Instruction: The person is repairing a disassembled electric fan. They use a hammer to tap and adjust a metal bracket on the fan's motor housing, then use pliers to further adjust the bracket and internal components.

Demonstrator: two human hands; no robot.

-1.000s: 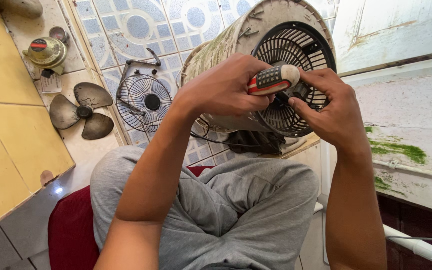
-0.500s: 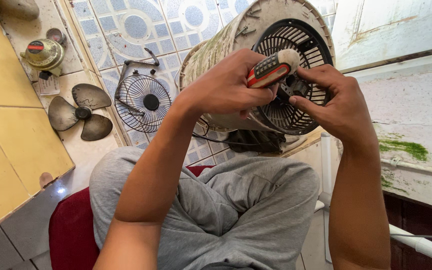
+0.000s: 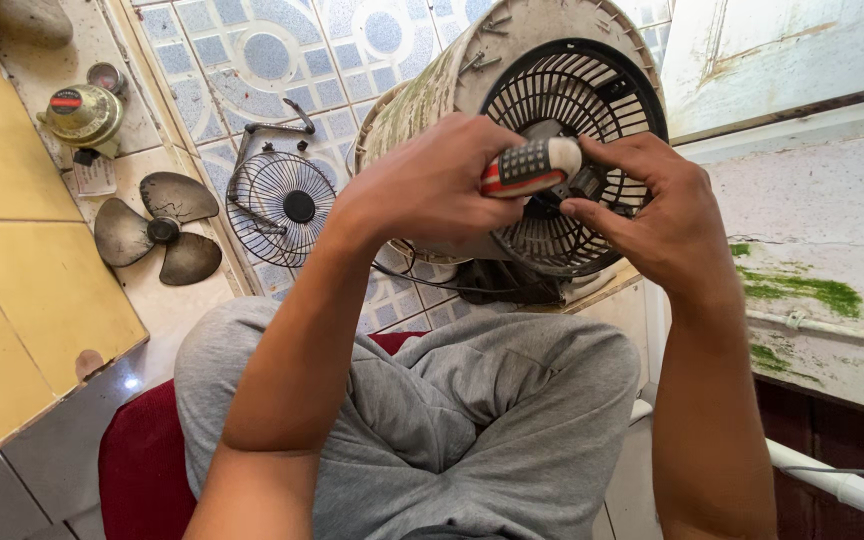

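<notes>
Your left hand (image 3: 432, 190) is wrapped around the red, grey and white handle of a screwdriver (image 3: 532, 166), and your right hand (image 3: 667, 215) is pinching with narrowed fingers at the centre of the black rear grille (image 3: 577, 150) of the drum-shaped fan (image 3: 512, 120) that rests on its side above your knees. Keep the screwdriver square to the grille hub, press inward as you turn, and let the right fingertips steady the tip so it does not skate off across the ribs; the tip itself is hidden behind your fingers, so I cannot tell whether it is seated. Brace the housing against your lap, since it looks free to roll. For room, the pale wall (image 3: 812, 240) stands close at 3 o'clock, so your right elbow has little swing there. At 9 o'clock lie the small wire guard (image 3: 282, 205) and the loose fan blade (image 3: 157, 225) on the tiled floor (image 3: 252, 60), with a round metal part (image 3: 82, 112) beyond at 10 o'clock; your left elbow has more freedom on that side.
</notes>
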